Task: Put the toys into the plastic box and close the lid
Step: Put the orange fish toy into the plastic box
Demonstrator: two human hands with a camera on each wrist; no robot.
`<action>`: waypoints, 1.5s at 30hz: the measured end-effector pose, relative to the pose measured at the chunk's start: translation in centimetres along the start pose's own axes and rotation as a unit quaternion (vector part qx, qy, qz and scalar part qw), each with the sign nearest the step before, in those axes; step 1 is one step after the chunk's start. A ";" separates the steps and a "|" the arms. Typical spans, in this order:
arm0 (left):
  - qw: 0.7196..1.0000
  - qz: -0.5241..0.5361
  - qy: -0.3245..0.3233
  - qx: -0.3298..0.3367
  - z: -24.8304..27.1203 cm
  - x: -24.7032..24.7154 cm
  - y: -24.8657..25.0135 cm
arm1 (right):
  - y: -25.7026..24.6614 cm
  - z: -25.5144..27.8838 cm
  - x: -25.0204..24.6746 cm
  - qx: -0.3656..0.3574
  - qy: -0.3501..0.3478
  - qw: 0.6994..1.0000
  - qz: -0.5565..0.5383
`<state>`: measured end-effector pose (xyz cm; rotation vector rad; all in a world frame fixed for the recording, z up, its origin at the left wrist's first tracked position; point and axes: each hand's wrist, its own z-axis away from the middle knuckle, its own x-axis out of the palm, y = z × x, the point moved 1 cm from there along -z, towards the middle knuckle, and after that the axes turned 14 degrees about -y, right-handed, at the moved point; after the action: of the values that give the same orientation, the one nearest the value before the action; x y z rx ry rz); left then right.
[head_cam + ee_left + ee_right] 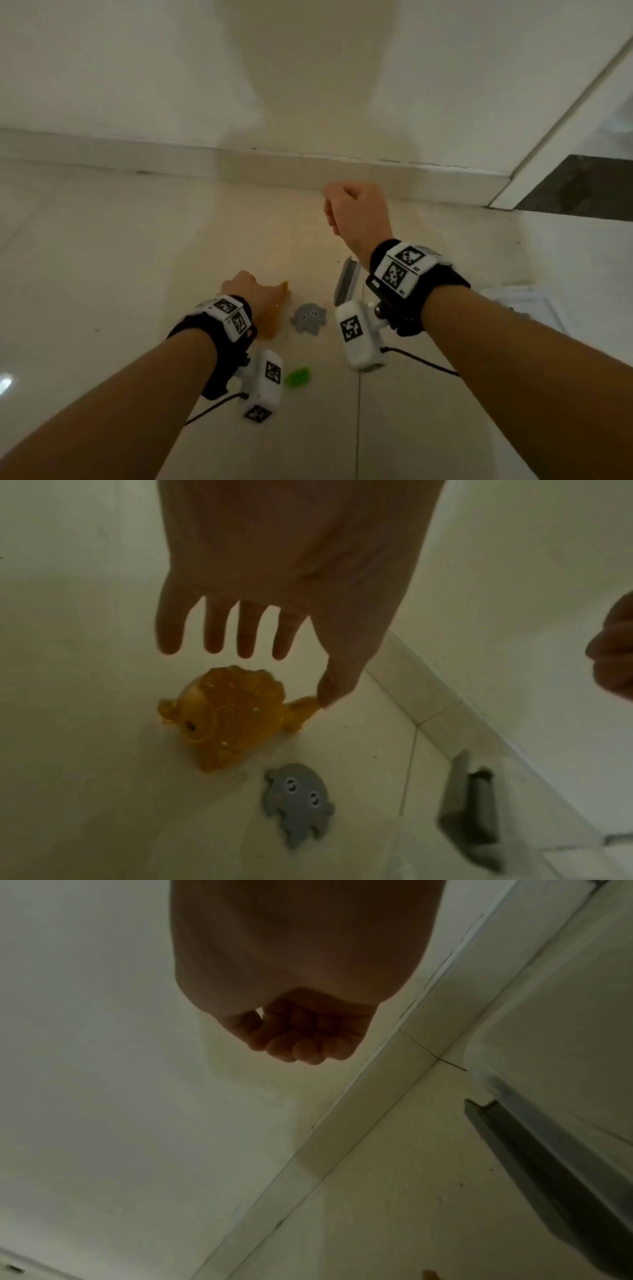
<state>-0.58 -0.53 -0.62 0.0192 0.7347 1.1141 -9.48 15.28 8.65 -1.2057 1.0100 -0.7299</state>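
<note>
From the head camera, I am looking down at a pale tiled floor (pixel 102 274) that meets a white wall. My left hand (pixel 250 291) reaches down over an orange fish toy (pixel 279 308). A grey octopus toy (pixel 308 318) lies just beside the fish at its 3 o'clock, and a small green toy (pixel 298 377) sits nearer me, at the octopus's 6 o'clock. A grey-edged piece (pixel 346 284), possibly the box's lid or latch, stands at the octopus's 1 o'clock. Pale plastic at the frame's 3 o'clock may be the plastic box (pixel 520 301) — I cannot be sure. My right hand (pixel 356 216) hangs in the air with its fingers curled, holding nothing.

From the left wrist camera, my left hand (pixel 291 574) is spread, four fingers straight above the fish (pixel 226 718) and clear of it, the thumb tip at the tail. The octopus (pixel 296 802) lies flat at the fish's 5 o'clock.

From the right wrist camera, my right hand (pixel 301 1020) is a loose empty fist above the floor.

To do this pickup well, I judge I should lower the fingers over the fish's rounded body and close against the thumb — the thin tail alone would likely slip.
</note>
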 end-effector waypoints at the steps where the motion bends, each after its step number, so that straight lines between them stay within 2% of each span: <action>1: 0.998 -0.042 -0.045 -0.014 0.1 0.4 -0.1 | 0.3 -0.2 0.0 -0.002 -0.006 1.000 0.014; 3: 0.986 -0.114 -0.112 -0.042 -0.3 1.0 -0.4 | 0.7 -0.6 -0.1 0.000 -0.010 0.999 0.033; 6: 0.978 -0.176 -0.112 -0.024 0.0 1.5 -0.2 | 0.5 -0.3 -0.5 -0.001 -0.014 0.999 0.042; 8: 0.983 -0.150 -0.103 -0.013 0.7 1.2 0.5 | 0.4 0.2 -1.0 0.004 -0.025 0.998 0.053; 11: 0.992 -0.034 -0.122 0.009 2.2 -0.6 2.2 | 0.1 1.1 -1.3 0.000 -0.065 0.992 0.105; 13: 0.990 0.005 -0.132 0.045 3.1 -2.8 3.5 | -0.1 1.6 -1.9 -0.021 -0.094 0.974 0.206; 16: 0.981 0.067 -0.109 0.146 3.9 -5.3 4.7 | -0.9 2.5 -2.7 -0.055 -0.176 0.917 0.354; 19: 0.961 0.077 -0.144 0.225 5.8 -5.9 6.1 | -1.7 3.0 -3.2 -0.053 -0.231 0.873 0.426; 23: 0.940 0.051 -0.206 0.266 8.2 -4.4 7.8 | -2.3 3.5 -3.9 0.031 -0.289 0.867 0.404; 25: 0.934 0.047 -0.223 0.276 8.8 -3.3 8.3 | -2.2 3.9 -4.7 0.050 -0.312 0.872 0.373; 28: 0.925 0.064 -0.255 0.273 9.0 -2.2 8.6 | -1.4 4.4 -6.4 0.072 -0.313 0.883 0.342; 30: 0.923 0.077 -0.263 0.270 8.8 -1.7 8.7 | -0.3 4.9 -7.8 0.099 -0.302 0.876 0.362; 32: 0.932 0.078 -0.234 0.267 8.2 -1.3 8.7 | 1.2 5.5 -9.0 0.129 -0.292 0.850 0.419; 35: 0.951 0.084 -0.180 0.239 7.0 -0.9 8.3 | 3.5 6.4 -9.8 0.137 -0.309 0.760 0.555; 37: 0.960 0.080 -0.171 0.207 6.3 -0.5 8.0 | 5.1 6.6 -9.7 0.141 -0.326 0.718 0.598; 41: 0.968 0.070 -0.184 0.153 5.4 1.1 7.5 | 7.3 6.0 -8.5 0.142 -0.339 0.705 0.606; 45: 0.971 0.061 -0.193 0.130 5.1 3.6 7.5 | 8.3 4.8 -6.6 0.128 -0.337 0.689 0.629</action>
<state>-3.02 7.67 4.17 0.4978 0.5276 1.0814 -8.15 25.02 2.36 -0.2319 0.7972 0.6453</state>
